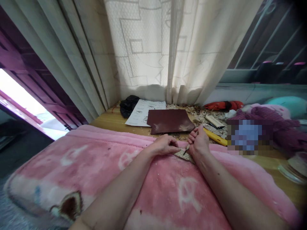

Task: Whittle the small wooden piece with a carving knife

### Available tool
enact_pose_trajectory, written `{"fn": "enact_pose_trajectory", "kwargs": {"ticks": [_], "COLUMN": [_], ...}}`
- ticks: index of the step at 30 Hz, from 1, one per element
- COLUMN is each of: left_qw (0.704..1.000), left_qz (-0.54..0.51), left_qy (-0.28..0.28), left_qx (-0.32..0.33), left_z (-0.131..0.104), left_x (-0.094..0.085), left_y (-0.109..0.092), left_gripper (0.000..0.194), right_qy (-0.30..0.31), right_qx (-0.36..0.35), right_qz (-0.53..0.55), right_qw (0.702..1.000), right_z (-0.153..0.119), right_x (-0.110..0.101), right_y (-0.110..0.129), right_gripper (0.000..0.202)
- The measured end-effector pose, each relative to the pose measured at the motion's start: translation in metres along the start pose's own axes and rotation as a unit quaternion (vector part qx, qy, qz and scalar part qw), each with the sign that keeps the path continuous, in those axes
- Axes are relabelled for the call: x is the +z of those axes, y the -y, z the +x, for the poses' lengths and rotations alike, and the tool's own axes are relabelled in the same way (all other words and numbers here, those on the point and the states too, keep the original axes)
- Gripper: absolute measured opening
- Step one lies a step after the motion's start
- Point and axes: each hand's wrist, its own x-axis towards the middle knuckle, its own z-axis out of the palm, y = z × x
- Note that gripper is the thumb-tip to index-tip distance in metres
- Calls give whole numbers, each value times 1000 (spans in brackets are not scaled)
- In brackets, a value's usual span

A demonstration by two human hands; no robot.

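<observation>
Near the front edge of the table, a small flat pale piece with a fine pattern [182, 154] is held low over the pink blanket [155, 179]. My left hand [166, 144] is closed on its left end, thumb and fingertips pinching it. Closed and turned partly palm up, my right hand [199, 141] grips a thin dark-tipped tool [186, 149]. The tool's tip points down onto the pale piece; its exact kind is too small to make out. Just beyond both hands lies a dark brown sheet [169, 120].
Behind the brown sheet are a printed white paper [153, 107] and a black plastic bag [128, 106]. Scattered pale scraps [201, 113] surround a cream block [214, 121]. A yellow-handled tool [216, 137] lies right of my hand, with purple knitted fabric [261, 116] beyond. Curtains [148, 48] hang behind.
</observation>
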Motion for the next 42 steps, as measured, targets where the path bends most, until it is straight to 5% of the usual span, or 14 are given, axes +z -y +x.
{"fn": "enact_pose_trajectory", "kwargs": {"ticks": [12, 25, 42], "left_qw": [998, 992, 987], "left_qz": [-62, -118, -156], "left_qy": [8, 8, -2], "left_qx": [-21, -40, -42], "left_z": [-1, -1, 0], "left_x": [3, 4, 8], "left_y": [8, 10, 14], "left_gripper": [27, 32, 32], "right_qy": [-39, -88, -59], "right_qx": [69, 57, 75], "right_qz": [21, -16, 14], "right_qw": [997, 994, 995], "right_z": [10, 15, 14], "right_x": [-7, -11, -19], "right_y": [-4, -8, -7], "right_gripper": [32, 32, 31]}}
